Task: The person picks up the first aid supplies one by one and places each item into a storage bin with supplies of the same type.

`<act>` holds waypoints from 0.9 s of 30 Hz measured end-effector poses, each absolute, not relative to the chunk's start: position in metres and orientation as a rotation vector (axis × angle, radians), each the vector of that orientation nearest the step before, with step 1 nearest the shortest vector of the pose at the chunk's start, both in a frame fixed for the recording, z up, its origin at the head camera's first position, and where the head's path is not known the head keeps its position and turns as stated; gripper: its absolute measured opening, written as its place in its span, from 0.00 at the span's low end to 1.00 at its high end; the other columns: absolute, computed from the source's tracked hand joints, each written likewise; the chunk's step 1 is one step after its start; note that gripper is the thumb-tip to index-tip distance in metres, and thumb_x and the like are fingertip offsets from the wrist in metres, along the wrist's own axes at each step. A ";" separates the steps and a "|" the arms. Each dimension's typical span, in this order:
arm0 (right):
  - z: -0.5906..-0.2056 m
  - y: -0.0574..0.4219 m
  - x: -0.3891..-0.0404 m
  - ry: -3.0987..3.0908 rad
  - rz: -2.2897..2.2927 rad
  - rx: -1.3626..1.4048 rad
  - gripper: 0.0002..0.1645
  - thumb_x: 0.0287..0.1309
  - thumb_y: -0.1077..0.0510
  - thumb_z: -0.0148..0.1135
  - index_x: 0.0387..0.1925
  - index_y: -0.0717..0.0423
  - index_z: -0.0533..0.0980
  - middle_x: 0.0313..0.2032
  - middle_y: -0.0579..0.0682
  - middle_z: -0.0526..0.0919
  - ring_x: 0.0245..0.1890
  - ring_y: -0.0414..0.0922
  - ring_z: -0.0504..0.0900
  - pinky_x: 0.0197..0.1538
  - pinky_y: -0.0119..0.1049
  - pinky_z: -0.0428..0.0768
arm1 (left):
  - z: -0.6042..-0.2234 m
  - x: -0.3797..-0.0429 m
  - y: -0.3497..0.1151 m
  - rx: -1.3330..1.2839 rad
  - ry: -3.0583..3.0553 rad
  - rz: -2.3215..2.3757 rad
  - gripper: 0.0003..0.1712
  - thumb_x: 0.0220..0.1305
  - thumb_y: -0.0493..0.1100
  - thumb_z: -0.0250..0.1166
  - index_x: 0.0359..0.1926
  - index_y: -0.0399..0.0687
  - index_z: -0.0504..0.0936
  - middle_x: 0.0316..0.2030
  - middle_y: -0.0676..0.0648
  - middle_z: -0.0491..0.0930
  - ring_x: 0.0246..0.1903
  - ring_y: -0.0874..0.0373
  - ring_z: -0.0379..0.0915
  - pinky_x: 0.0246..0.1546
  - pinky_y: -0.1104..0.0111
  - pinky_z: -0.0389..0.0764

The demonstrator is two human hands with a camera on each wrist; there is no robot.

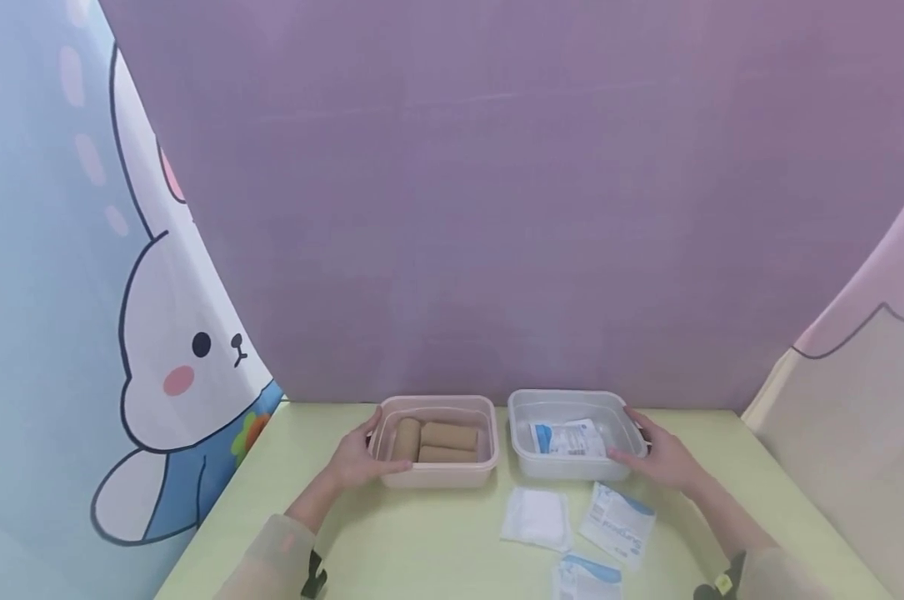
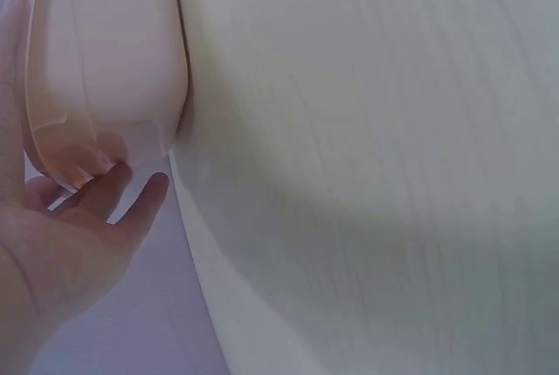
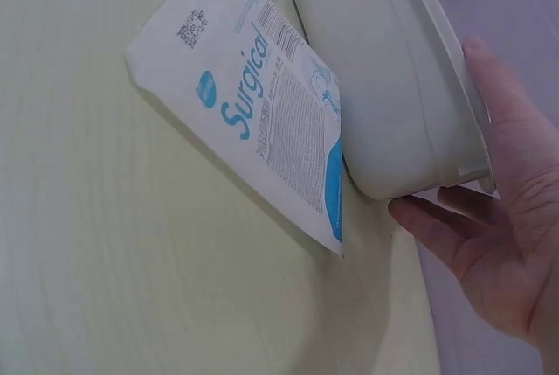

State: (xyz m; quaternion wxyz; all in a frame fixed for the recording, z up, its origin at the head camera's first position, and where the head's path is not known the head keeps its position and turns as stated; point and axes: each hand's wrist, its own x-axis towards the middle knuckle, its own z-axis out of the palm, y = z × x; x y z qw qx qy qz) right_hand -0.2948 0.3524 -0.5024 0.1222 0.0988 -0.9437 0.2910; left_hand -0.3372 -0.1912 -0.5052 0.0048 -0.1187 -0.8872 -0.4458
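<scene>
My left hand (image 1: 354,460) grips the left end of a pink plastic box (image 1: 444,477), thumb over its front rim. Up close in the left wrist view, the fingertips (image 2: 113,174) press against the box's end wall. Inside lie several tan bandage rolls (image 1: 448,435). To the right, my right hand (image 1: 665,457) holds the right end of a white plastic box (image 1: 571,467), thumb at the front corner and fingers round the end. It contains blue-and-white printed packets (image 1: 569,437). Both boxes stand side by side at the table's far edge.
In front of the white box lie a white pad packet (image 1: 536,518), a packet printed "Surgical" (image 3: 253,95) close against the box, and another blue-and-white packet (image 1: 588,579) nearer me. A purple curtain (image 1: 452,250) rises directly behind the yellow-green table (image 1: 422,542).
</scene>
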 end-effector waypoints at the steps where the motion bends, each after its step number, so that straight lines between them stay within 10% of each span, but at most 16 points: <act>1: -0.502 0.353 -0.295 -2.752 0.854 0.289 0.58 0.59 0.41 0.77 0.77 0.70 0.62 0.63 0.76 0.80 0.60 0.71 0.83 0.58 0.65 0.85 | -0.505 -0.337 -0.191 -0.385 -2.779 -1.377 0.75 0.47 0.56 0.87 0.83 0.32 0.51 0.79 0.27 0.59 0.73 0.31 0.69 0.69 0.46 0.79; 9: -0.497 0.356 -0.295 -2.786 0.859 0.301 0.58 0.58 0.40 0.79 0.76 0.72 0.64 0.57 0.73 0.85 0.55 0.65 0.88 0.50 0.49 0.89 | -0.485 -0.335 -0.189 -0.387 -2.635 -1.190 0.72 0.46 0.53 0.88 0.82 0.32 0.54 0.83 0.28 0.48 0.81 0.26 0.47 0.79 0.34 0.56; 19: -0.487 0.358 -0.295 -2.827 0.820 0.281 0.60 0.58 0.39 0.78 0.76 0.73 0.64 0.52 0.70 0.88 0.49 0.58 0.91 0.46 0.44 0.88 | -0.450 -0.294 -0.104 -0.705 -2.551 -1.097 0.56 0.50 0.57 0.85 0.76 0.46 0.71 0.81 0.37 0.61 0.78 0.30 0.59 0.74 0.32 0.66; 27: -0.491 0.357 -0.294 -2.836 0.882 0.278 0.60 0.58 0.40 0.78 0.77 0.73 0.62 0.54 0.72 0.87 0.51 0.60 0.91 0.50 0.48 0.89 | -0.471 -0.266 -0.036 -1.066 -2.651 -0.753 0.60 0.58 0.63 0.79 0.84 0.51 0.59 0.84 0.45 0.55 0.82 0.43 0.55 0.80 0.46 0.65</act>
